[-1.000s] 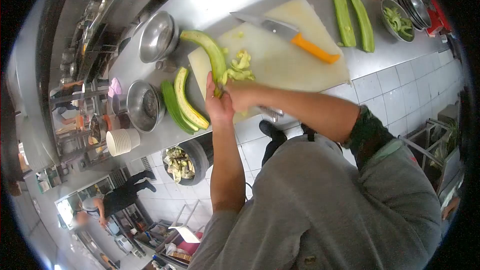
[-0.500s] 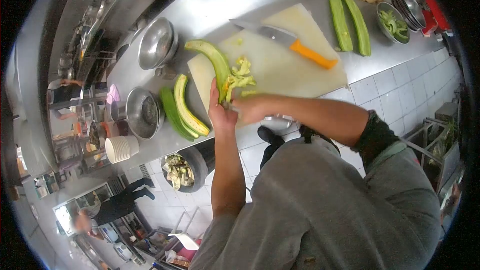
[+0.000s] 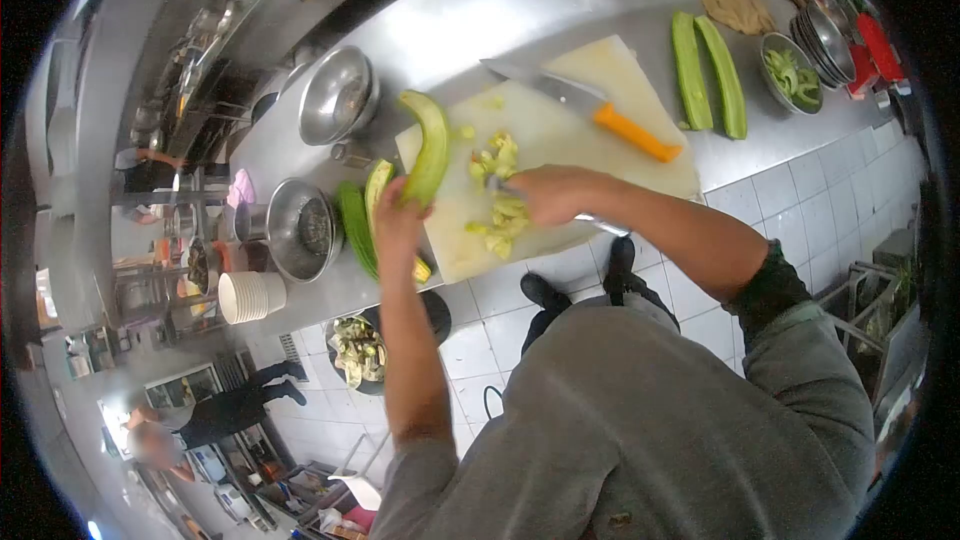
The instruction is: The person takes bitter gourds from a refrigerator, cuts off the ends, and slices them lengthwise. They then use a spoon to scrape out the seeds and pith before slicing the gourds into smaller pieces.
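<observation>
My left hand (image 3: 402,215) is wrapped round the lower end of a curved, hollowed green gourd half (image 3: 431,145), held over the left edge of the white cutting board (image 3: 570,155). My right hand (image 3: 556,194) grips a metal tool (image 3: 602,225), whose handle shows below the hand and whose tip points left. Yellow-green pulp scraps (image 3: 497,225) lie beside the tool on the board. A knife with an orange handle (image 3: 637,132) rests across the board's upper part. More gourd pieces (image 3: 355,225) lie left of the board, partly behind my left hand.
Two peeled gourd halves (image 3: 692,70) lie right of the board, near a bowl of green slices (image 3: 790,75). Metal bowls (image 3: 338,95) and stacked white cups (image 3: 252,297) stand at the left. A bin of scraps (image 3: 358,352) is below the counter. Another person (image 3: 225,420) is at lower left.
My left hand has moved left with the gourd half, away from the pulp. My right hand is now apart from it, over the board. The camera view has shifted slightly.
</observation>
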A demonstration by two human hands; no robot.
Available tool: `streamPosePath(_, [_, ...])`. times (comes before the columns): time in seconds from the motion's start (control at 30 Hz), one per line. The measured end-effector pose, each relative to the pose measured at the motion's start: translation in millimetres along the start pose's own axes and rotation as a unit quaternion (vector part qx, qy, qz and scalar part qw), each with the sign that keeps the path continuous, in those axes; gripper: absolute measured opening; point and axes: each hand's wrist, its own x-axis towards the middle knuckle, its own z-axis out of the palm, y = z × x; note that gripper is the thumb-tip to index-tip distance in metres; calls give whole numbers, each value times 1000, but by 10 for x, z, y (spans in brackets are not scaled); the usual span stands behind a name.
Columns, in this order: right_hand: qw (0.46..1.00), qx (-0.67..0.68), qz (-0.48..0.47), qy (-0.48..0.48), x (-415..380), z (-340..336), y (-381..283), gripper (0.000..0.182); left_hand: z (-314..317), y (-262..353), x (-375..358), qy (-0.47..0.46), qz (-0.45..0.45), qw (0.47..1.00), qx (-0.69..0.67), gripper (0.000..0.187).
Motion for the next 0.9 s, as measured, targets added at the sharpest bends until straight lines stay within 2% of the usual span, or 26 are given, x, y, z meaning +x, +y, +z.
streamPosePath(0.03, [1000, 3, 11, 25, -42, -26, 96, 43, -214, 269, 25, 21, 41, 993, 112, 35])
streamPosePath(0.07, [999, 9, 22, 49, -70, -22, 193, 44, -440, 528, 50, 32, 129, 964, 230, 34])
streamPosePath(0.1, [997, 14, 33, 74, -80, -29, 255, 47, -572, 811, 43, 42, 214, 913, 344, 34])
streamPosePath(0.17, [996, 27, 45, 77, -99, -22, 280, 45, -510, 1675, -157, 53, 166, 892, 417, 31])
streamPosePath(0.27, [995, 14, 8, 98, 44, 119, 241, 40, -585, 1860, 322, -38, 257, 823, 505, 31])
streamPosePath(0.3, [994, 6, -13, 111, 124, 180, 237, 39, -487, 1810, 483, -68, 261, 811, 519, 34])
streamPosePath(0.33, [995, -23, -22, 92, 221, 250, 161, 39, -332, 1644, 655, -101, 265, 798, 532, 37])
streamPosePath(0.4, [995, -80, -35, 55, 421, 353, -11, 39, -72, 1001, 1078, -99, 334, 778, 523, 43])
streamPosePath(0.47, [994, -87, -3, 62, 505, 386, 54, 38, 327, 886, 1082, -183, 159, 842, 481, 52])
streamPosePath(0.57, [992, -83, 45, 81, 340, 276, 142, 37, 217, 204, 1009, -73, 224, 885, 402, 58])
streamPosePath(0.63, [991, -56, 64, 101, 212, 170, 261, 37, -5, 256, 430, -26, 122, 920, 371, 70])
streamPosePath(0.7, [990, -9, 77, 120, 206, 115, 340, 38, -282, -592, 316, 57, 101, 899, 422, 73])
streamPosePath(0.8, [987, 29, 64, 147, 372, 35, 212, 41, -338, -668, 118, 67, 86, 933, 343, 69])
streamPosePath(0.9, [991, -3, 76, 106, 541, -207, -44, 39, -305, -206, -123, -1, -24, 949, 315, 64])
